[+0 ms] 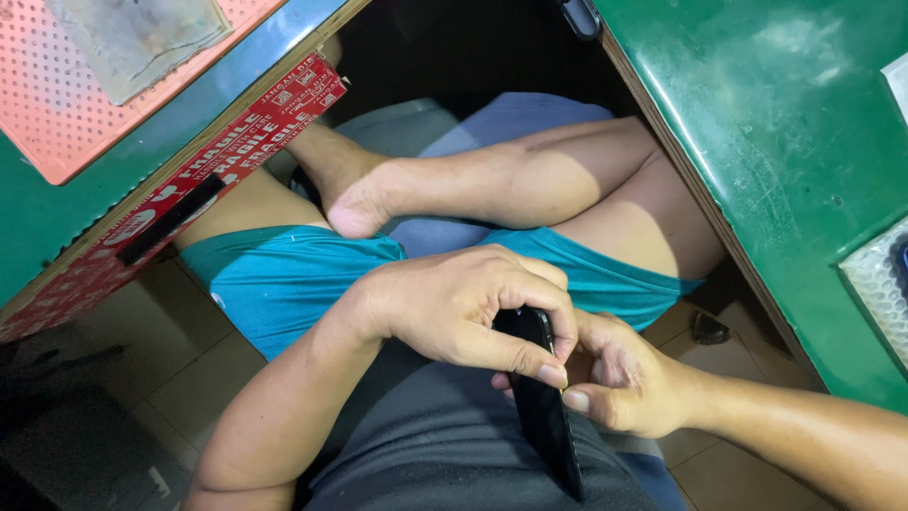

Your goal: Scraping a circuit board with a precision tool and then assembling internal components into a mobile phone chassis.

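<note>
Two hands on one black phone, low in the middle of the scene, over the lap. Far left: pink perforated board with a grey cloth on a green table, edged with red tape. Below it, tiled floor. Toward the middle: teal shorts, crossed bare legs, one foot resting on the thigh. Left hand curled over the phone's far end, fingers wrapped tight around its top edge, thumb along the side. Phone tilted edge-on, near end pointing down over a dark grey shirt. Right hand just beside, closed against the phone's right edge, thumb touching the left thumb. Far right: second green table with bubble wrap at its edge.
</note>
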